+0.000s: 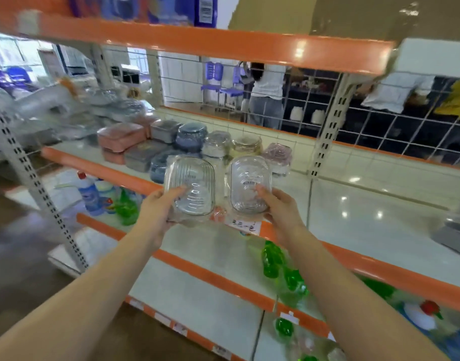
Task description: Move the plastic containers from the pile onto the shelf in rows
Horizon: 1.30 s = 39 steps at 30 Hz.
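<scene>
**Two clear containers held up before an orange-edged shelf**

Seen from above, at the centre of the frame: left hand [155, 212] curled around a clear ribbed plastic container [189, 185], thumb pressed on its face, fingers hidden behind. Just right of it, right hand [281, 207] gripping a second clear container [250, 184] the same way. Both tubs wrapped in thin film, tilted toward the camera, close together but apart, raised in front of the middle shelf [367, 204] and not resting on it.

Behind them, rows of wrapped containers already on that shelf: two pink boxes [120, 138] at the left, grey boxes [145, 155] beside them, then blue tubs [191, 136], a clear one [218, 144], a yellowish one [245, 145] and a pinkish one [277, 152]. Exact count blurred. Right part of the shelf bare and glossy. In the upper left, a blurred pile of film-wrapped goods [67, 110].

Below the hands, a small handwritten price label [245, 226] on the orange shelf edge, writing too smeared to read. Lower shelves held green bottles [273, 259] and blue and white bottles [93, 196] at the left. At the top, a barcode on a purple package [205, 10], digits unreadable.

Through the wire-grid back panel [380, 126], two people in white tops and purple plastic chairs [218, 79].
</scene>
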Tool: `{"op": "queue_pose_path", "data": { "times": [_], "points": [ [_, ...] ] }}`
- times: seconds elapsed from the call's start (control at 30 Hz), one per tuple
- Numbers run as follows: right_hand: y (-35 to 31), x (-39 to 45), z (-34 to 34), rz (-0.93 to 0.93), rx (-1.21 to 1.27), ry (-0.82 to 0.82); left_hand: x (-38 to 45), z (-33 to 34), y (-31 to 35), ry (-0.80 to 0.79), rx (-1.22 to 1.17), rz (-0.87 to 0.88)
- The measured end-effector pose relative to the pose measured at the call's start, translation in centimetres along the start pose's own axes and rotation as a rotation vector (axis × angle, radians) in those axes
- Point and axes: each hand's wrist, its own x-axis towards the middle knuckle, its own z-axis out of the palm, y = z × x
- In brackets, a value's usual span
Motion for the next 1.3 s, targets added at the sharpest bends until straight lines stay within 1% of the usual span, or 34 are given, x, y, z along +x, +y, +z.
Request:
{"op": "queue_pose_path", "data": {
  "times": [0.23,0.33,0.47,0.57,0.7,0.9,1.0,1.17,1.3],
  "points": [
    [1.3,-0.1,11.3,0.031,0.035,-0.002,3.6,-9.7,3.8,0.028,0.037,-0.017],
    [2.3,-0.1,15.7,0.050,0.019,0.029,5.2,-13.5,5.0,0.068,0.063,-0.014],
    [3.5,0.1,20.6,0.024,0.004,0.037,6.5,-17.9,6.0,0.072,0.119,-0.001],
    [3.9,0.3,23.8,0.022,-0.014,0.008,7.3,-20.7,6.7,0.059,0.099,-0.029],
    [4.2,1.5,27.5,0.014,-0.030,-0.016,9.1,-24.1,7.2,0.175,0.050,-0.049],
    [3.4,4.9,33.2,0.010,-0.057,-0.026,12.3,-27.7,9.0,0.224,0.066,-0.061],
    [2.9,6.9,36.0,-0.065,-0.089,0.013,14.9,-28.7,10.3,0.217,0.074,-0.020],
    [3.0,10.0,38.6,-0.163,-0.139,-0.019,18.5,-28.8,12.5,0.160,0.106,0.051],
    [2.5,12.4,40.4,-0.164,-0.105,-0.008,22.5,-28.5,13.3,0.169,0.112,0.067]
  ]
}}
